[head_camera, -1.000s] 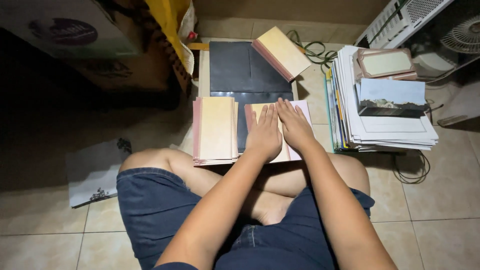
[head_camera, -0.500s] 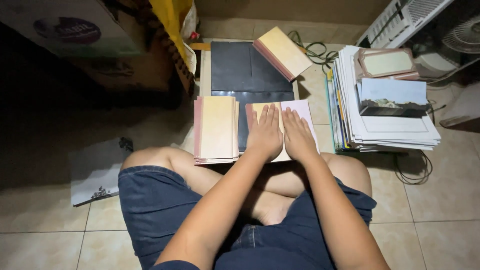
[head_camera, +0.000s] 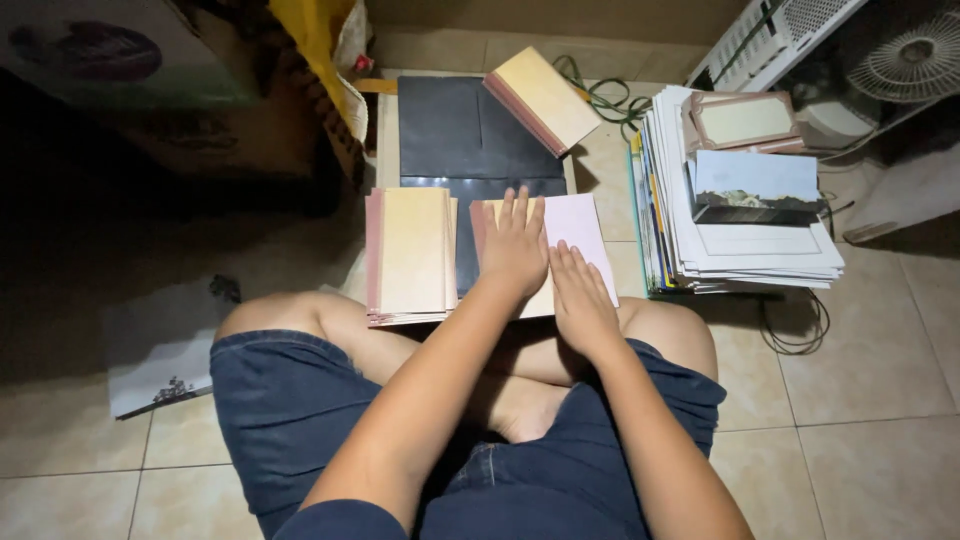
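The person sits cross-legged on a tiled floor in dark blue shorts, both arms reaching forward over the knees. The left hand lies flat and open, fingers spread, pressing on a pink sheet that tops a small pile of cream paper; it grips nothing. The right hand rests just beside it, nearer the body, also flat with fingers together on the lower part of the same sheet, holding nothing. The pink sheet lies on the near edge of a black board set on the floor. Left of the pink sheet, close to it, sits a stack of cream cards with a reddish edge. Beyond the pink sheet, at the far right corner of the black board, a second cream stack lies tilted. Right of the pink sheet, a tall pile of white papers carries a landscape photo and a framed card. Farther right stands a fan. Far left of the pink sheet, a printed page lies on the floor.
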